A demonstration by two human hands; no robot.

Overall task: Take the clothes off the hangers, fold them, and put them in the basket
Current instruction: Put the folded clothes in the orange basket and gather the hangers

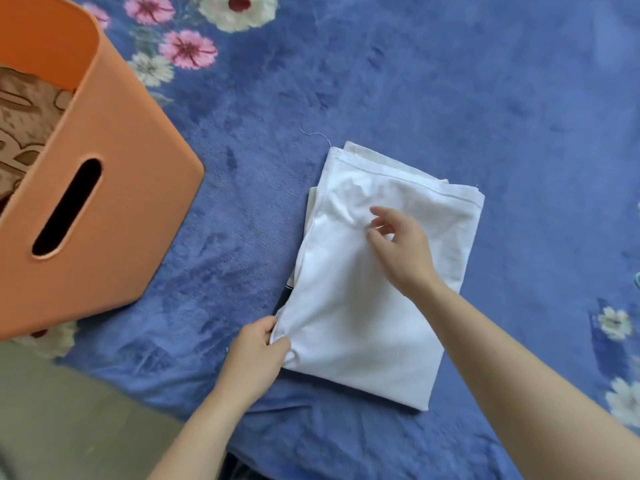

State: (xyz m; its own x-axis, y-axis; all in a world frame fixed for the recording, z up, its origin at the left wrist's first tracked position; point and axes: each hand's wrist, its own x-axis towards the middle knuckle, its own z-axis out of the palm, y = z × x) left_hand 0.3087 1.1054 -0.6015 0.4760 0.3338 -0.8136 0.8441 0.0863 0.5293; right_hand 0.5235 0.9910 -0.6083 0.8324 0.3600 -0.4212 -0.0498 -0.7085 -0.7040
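A white garment (353, 317) lies folded into a rectangle on the blue floral blanket. My left hand (254, 355) pinches its near-left corner between thumb and fingers. Over the upper middle of the fabric hovers my right hand (401, 249), fingers loosely curled with the tips at the cloth and nothing gripped. The orange basket (114, 209) stands at the left, with a dark handle slot in its side and a brown patterned cloth (24, 112) inside. No hangers are in view.
The blue blanket (450, 81) with pink and white flowers covers most of the surface. A grey-green floor strip (52, 410) shows at the lower left, beyond the blanket's edge.
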